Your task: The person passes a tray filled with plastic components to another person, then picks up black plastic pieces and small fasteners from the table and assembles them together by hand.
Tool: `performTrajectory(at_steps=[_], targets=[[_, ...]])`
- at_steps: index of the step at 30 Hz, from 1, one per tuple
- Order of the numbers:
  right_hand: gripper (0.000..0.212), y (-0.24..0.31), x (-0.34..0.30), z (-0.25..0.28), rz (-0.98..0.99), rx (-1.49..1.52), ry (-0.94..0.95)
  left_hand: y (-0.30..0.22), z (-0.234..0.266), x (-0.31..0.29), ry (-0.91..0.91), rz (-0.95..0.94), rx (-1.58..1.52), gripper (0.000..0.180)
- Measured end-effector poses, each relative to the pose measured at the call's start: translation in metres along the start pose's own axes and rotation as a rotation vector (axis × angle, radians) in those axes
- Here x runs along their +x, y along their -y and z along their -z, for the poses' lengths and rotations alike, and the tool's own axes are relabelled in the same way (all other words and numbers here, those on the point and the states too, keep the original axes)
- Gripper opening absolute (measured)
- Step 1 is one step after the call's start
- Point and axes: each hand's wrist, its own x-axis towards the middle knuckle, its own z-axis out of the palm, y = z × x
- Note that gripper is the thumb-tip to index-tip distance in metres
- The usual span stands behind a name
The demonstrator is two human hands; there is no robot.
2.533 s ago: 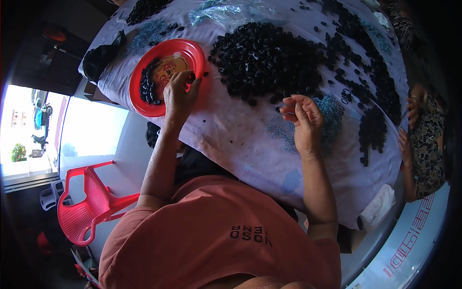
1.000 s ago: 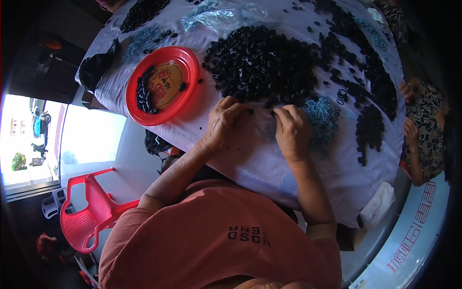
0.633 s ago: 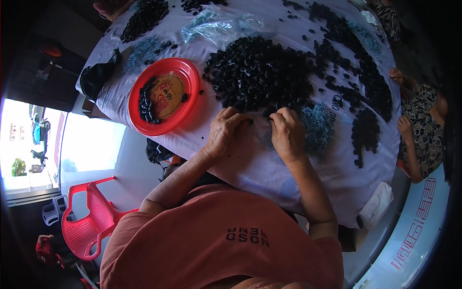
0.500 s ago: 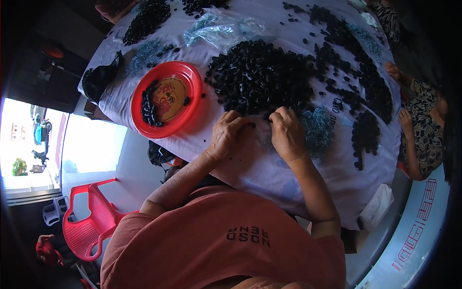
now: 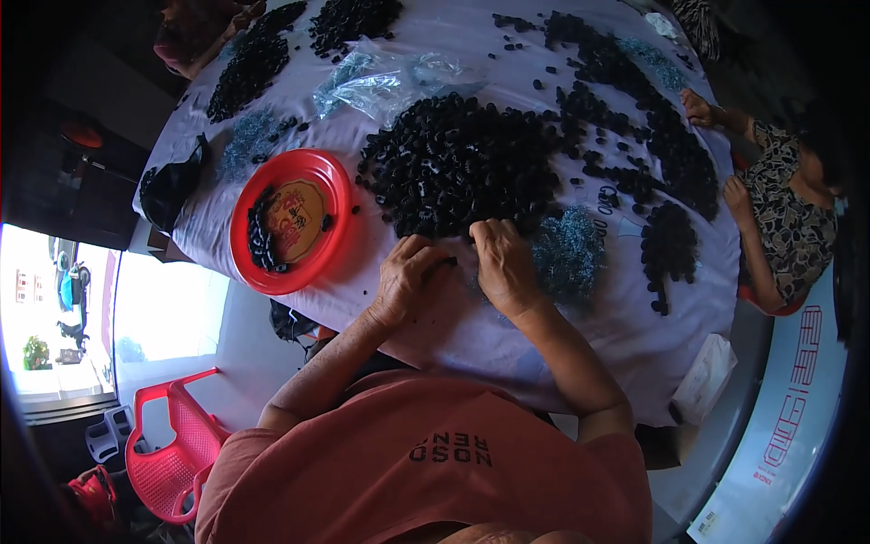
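The person's left hand pinches a small black piece, while the right hand, whose grip cannot be told, is at the pile of black pieces just beyond both, presumably placed for easy reach.

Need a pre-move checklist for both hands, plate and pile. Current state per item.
1. Left hand has a piece: ok, a dark piece shows at its fingertips.
2. Right hand has a piece: cannot tell, the fingers hide it at the pile's near edge.
3. Red plate has room: ok, black pieces mostly line its left side.
4. Cloth between plate and black pile free of strays: not ok, a loose piece lies beside the rim.
5. Co-worker's hand apart from both hands: ok, at the table's right side.
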Motion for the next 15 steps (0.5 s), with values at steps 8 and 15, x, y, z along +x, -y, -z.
performTrajectory(at_steps=[8,15], targets=[[0.019,0.005,0.001,0.003,-0.016,0.228,-0.172,-0.002,0.001,-0.001,-0.006,0.034,-0.025,0.019],[0.02,0.007,-0.004,0.0,0.015,0.347,-0.145,0.005,0.0,-0.007,-0.036,0.158,-0.157,0.025]])
